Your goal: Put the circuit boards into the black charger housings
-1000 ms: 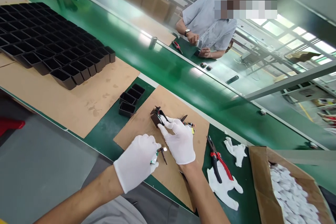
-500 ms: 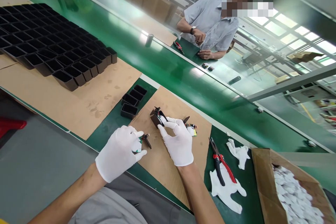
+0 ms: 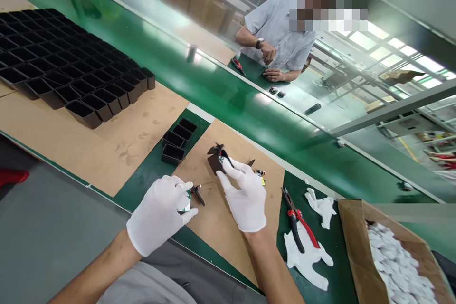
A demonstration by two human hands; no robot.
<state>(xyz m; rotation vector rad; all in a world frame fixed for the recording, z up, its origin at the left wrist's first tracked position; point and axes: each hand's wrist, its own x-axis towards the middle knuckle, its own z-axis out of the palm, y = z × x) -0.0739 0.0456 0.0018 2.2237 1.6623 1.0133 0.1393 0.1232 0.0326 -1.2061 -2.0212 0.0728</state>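
Observation:
Both of my hands wear white gloves. My right hand [image 3: 245, 197] pinches a small black box [image 3: 215, 161] with wires sticking out, resting on a brown cardboard sheet [image 3: 217, 218]. My left hand [image 3: 160, 211] is closed on a small white-and-green part with a dark tool tip [image 3: 195, 193] poking out toward the right. A few small wired parts [image 3: 259, 174] lie on the cardboard just beyond my right hand.
Three empty black boxes [image 3: 178, 137] sit left of the cardboard; a large batch of them [image 3: 67, 69] stands on another sheet. Red-handled pliers [image 3: 295, 221] lie on spare white gloves [image 3: 306, 256]. A carton of white pieces [image 3: 388, 251] is at right. A person works across the green belt [image 3: 228, 90].
My left hand drew back to the left, away from my right hand, with the small part and tool. My right hand stayed on the black box.

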